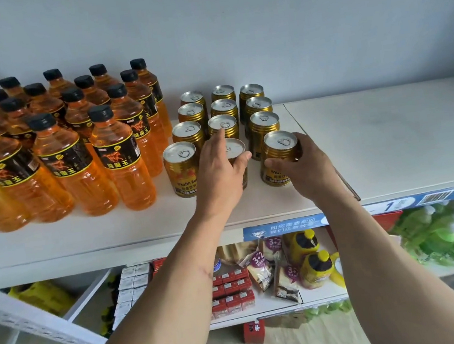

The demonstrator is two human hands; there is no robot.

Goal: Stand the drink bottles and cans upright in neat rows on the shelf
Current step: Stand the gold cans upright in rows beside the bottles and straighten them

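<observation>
Several orange drink bottles (121, 162) with black caps stand upright in rows on the left of the white shelf (387, 135). To their right, gold cans (181, 171) stand upright in three rows. My left hand (220, 172) wraps the front can of the middle row (236, 145), which it mostly hides. My right hand (302, 165) grips the front can of the right row (280, 153) from its right side, thumb across the label. Both cans rest on the shelf.
The right half of the top shelf is bare past a seam (323, 154). A blue price strip (367, 210) runs along the front edge. The shelf below holds red boxes (232, 291), snack packs (263, 267), yellow bottles (311, 258) and green bottles (442, 231).
</observation>
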